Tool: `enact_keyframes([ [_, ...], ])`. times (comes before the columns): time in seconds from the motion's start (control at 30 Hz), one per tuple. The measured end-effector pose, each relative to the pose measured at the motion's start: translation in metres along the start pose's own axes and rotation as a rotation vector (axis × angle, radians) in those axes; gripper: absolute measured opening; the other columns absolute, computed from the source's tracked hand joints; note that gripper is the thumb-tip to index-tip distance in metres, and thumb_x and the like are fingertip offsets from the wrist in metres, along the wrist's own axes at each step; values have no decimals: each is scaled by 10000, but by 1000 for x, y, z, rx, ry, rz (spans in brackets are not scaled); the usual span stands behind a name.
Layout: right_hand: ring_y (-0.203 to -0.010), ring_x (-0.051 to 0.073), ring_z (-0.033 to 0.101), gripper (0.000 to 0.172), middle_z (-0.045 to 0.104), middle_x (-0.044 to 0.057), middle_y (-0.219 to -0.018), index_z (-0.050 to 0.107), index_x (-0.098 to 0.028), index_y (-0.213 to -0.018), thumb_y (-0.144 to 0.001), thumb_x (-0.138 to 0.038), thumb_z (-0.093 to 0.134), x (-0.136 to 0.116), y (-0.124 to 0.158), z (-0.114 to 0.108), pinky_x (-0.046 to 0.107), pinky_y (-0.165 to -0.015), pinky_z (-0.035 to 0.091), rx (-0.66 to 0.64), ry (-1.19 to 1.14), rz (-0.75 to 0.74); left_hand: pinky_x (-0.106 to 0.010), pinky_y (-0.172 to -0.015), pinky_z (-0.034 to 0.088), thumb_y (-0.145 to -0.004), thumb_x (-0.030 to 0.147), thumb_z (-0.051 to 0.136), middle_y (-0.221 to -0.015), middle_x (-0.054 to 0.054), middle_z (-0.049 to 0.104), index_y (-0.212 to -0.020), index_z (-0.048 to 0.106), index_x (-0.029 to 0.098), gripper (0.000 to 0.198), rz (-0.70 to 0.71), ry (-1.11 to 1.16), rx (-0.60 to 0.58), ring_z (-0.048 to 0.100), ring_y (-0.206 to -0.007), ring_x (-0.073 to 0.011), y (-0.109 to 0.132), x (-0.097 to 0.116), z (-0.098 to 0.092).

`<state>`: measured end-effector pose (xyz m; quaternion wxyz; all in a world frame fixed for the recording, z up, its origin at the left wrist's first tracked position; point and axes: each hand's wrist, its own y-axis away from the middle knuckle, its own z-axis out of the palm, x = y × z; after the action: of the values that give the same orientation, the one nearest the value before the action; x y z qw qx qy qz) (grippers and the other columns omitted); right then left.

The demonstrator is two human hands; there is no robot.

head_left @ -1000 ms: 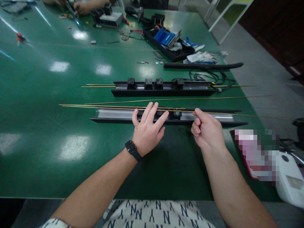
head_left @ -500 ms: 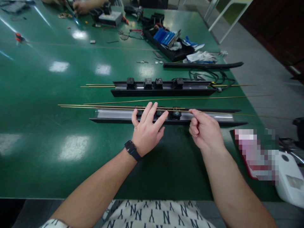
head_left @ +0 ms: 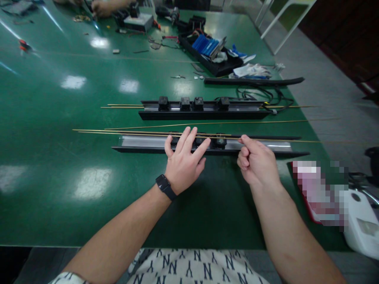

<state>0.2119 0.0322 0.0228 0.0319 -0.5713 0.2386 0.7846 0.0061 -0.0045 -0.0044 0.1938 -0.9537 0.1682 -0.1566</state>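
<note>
A black channel rail [head_left: 260,152] with a pale inner face lies across the table in front of me, black blocks [head_left: 220,141] seated in its middle. Thin brass-coloured rods [head_left: 97,131] run along its back edge and stick out past its left end. My left hand [head_left: 185,163], a dark watch on its wrist, is spread over the rail and rods, partly hiding the blocks. Thumb and forefinger of my right hand [head_left: 256,159] pinch one thin brass rod [head_left: 299,140], which reaches off to the right over the table edge.
Behind lies a second black rail [head_left: 204,115] with several blocks, then a black strip [head_left: 251,81], cables [head_left: 275,96] and a black tray [head_left: 219,71] of blue pieces. A phone [head_left: 319,193] and a white device [head_left: 359,225] are at right. Another person's hand [head_left: 102,8] is at the far edge.
My right hand has shifted slightly to the right with the rod, whose right end now sits a little higher. My left hand stays spread in nearly the same place.
</note>
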Motion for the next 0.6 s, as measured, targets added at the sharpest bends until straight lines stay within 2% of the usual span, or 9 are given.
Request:
enact_keyframes([
  [0.6, -299, 53, 363, 187, 509, -69, -482, 697, -154, -816, -816, -293, 821, 0, -2, -2, 168, -259, 218, 5, 1, 10, -654, -1240, 127, -962, 371, 665, -1692, -160, 408, -1480, 582, 329, 526, -4, 0, -2, 342, -1594, -326, 0, 0, 0],
])
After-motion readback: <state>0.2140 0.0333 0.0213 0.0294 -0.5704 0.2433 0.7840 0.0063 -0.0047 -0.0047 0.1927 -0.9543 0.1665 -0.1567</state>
